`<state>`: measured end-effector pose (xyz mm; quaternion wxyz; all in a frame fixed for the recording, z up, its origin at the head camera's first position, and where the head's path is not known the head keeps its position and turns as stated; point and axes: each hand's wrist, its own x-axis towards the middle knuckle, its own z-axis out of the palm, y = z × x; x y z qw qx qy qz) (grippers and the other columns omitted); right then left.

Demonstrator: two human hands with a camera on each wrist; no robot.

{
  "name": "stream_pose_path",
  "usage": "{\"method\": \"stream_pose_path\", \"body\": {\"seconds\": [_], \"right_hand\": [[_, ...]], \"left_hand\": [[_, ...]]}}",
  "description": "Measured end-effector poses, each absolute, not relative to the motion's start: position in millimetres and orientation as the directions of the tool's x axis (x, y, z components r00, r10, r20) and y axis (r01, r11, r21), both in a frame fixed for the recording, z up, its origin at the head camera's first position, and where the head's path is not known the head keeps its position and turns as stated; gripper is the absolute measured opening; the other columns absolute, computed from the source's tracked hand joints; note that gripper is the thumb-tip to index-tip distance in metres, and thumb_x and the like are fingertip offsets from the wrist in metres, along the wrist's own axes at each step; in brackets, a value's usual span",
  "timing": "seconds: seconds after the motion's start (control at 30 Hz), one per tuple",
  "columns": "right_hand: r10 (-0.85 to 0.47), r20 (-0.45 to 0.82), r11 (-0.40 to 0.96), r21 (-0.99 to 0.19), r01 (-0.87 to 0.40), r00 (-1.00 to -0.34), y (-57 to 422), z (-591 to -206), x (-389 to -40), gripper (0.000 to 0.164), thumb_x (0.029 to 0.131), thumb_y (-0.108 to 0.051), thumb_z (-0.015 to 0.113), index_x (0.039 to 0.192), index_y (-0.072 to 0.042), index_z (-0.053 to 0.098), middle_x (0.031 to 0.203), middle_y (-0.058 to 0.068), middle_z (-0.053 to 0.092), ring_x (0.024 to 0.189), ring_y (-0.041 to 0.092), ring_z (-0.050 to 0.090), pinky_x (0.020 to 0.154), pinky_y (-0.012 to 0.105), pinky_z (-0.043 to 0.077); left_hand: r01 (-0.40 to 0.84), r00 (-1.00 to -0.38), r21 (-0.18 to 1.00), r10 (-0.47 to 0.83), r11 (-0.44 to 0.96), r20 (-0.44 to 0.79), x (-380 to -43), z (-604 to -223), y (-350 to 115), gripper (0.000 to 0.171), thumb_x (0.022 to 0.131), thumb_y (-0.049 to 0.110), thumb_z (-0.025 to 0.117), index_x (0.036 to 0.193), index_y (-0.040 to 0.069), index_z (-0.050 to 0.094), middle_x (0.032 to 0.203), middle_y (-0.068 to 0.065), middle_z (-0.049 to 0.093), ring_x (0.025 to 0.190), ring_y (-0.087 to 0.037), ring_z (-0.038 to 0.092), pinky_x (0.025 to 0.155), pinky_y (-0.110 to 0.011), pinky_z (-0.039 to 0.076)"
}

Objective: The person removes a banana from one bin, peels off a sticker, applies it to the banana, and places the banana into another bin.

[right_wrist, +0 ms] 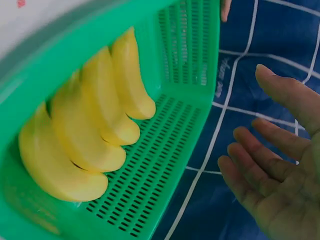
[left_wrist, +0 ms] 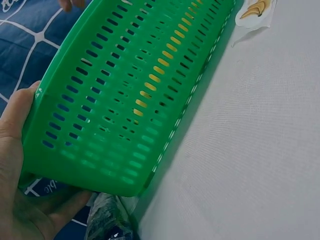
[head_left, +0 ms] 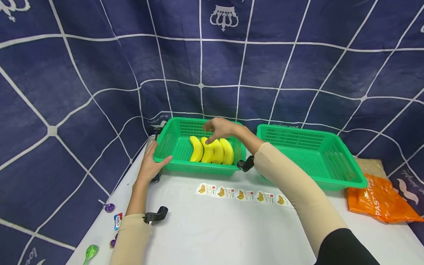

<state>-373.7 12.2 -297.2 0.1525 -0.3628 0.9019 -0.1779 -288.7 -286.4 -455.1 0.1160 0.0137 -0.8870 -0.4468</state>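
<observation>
A green perforated basket [head_left: 198, 167] holds several yellow bananas [head_left: 228, 152] side by side. My left hand [head_left: 150, 165] rests against its left front corner, thumb spread along the rim and the other fingers against the left side. In the left wrist view, the fingers [left_wrist: 65, 210] lie against the basket's end. Over the bananas is my right hand [head_left: 222, 129], its fingers loosely bent with nothing held. In the right wrist view, the right hand [right_wrist: 275, 170] shows an empty palm, apart from the bananas [right_wrist: 65, 185].
A second green basket [head_left: 338, 184] stands to the right. In front of the baskets lies a strip of banana stickers [head_left: 240, 195]. An orange packet [head_left: 381, 202] is at the far right. Wrapped candies [head_left: 91, 252] lie at the left table edge. Dark checked cloth [head_left: 212, 62] hangs behind.
</observation>
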Motion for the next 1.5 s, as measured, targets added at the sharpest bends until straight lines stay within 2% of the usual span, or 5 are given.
{"method": "stream_pose_path", "body": {"seconds": [0.37, 0.67, 0.87, 1.17, 1.5], "right_hand": [[-0.677, -0.193, 0.688, -0.511, -0.516, -0.711, -16, -311, -408, 0.065, 0.083, -0.033, 0.077, 0.138, -0.008, 0.054, 0.138, 0.012, 0.058, 0.126, 0.024, 0.055, 0.105, 0.036, 0.048], [-0.634, -0.176, 0.688, -0.574, -0.445, -0.753, -18, -329, -432, 0.062, 0.083, -0.037, 0.076, 0.136, -0.009, 0.056, 0.125, 0.007, 0.063, 0.115, 0.021, 0.058, 0.101, 0.036, 0.049], [-0.615, -0.153, 0.678, -0.603, -0.42, -0.774, -15, -341, -446, 0.064, 0.084, -0.035, 0.075, 0.136, -0.004, 0.055, 0.125, 0.011, 0.064, 0.114, 0.023, 0.059, 0.101, 0.037, 0.049], [-0.647, -0.209, 0.699, -0.546, -0.461, -0.733, -43, -372, -457, 0.067, 0.086, -0.038, 0.073, 0.139, -0.004, 0.053, 0.132, 0.012, 0.061, 0.116, 0.023, 0.059, 0.098, 0.034, 0.051], [-0.605, -0.249, 0.749, -0.501, -0.434, -0.756, -40, -397, -465, 0.065, 0.087, -0.039, 0.071, 0.139, -0.005, 0.053, 0.129, 0.011, 0.064, 0.109, 0.022, 0.063, 0.095, 0.035, 0.053]], "left_hand": [[0.048, -0.975, 0.784, -0.141, 0.62, 0.171, -280, -454, -292, 0.1, 0.082, 0.046, 0.074, 0.157, 0.011, 0.017, 0.166, -0.007, 0.01, 0.152, -0.037, 0.009, 0.119, -0.064, 0.015], [0.072, -0.976, 0.784, -0.119, 0.617, 0.183, -284, -454, -285, 0.099, 0.083, 0.044, 0.074, 0.157, 0.013, 0.018, 0.166, -0.005, 0.01, 0.152, -0.037, 0.009, 0.118, -0.065, 0.015], [0.071, -0.981, 0.788, -0.101, 0.612, 0.167, -290, -454, -277, 0.1, 0.082, 0.049, 0.073, 0.158, 0.017, 0.016, 0.166, -0.001, 0.01, 0.153, -0.034, 0.008, 0.119, -0.063, 0.016], [0.045, -0.976, 0.798, -0.144, 0.601, 0.164, -284, -459, -290, 0.098, 0.083, 0.045, 0.074, 0.158, 0.017, 0.016, 0.166, -0.001, 0.009, 0.152, -0.034, 0.009, 0.118, -0.064, 0.017], [0.041, -0.976, 0.789, -0.143, 0.613, 0.162, -290, -456, -288, 0.099, 0.081, 0.047, 0.074, 0.157, 0.017, 0.018, 0.166, -0.001, 0.011, 0.153, -0.033, 0.01, 0.119, -0.062, 0.018]]}}
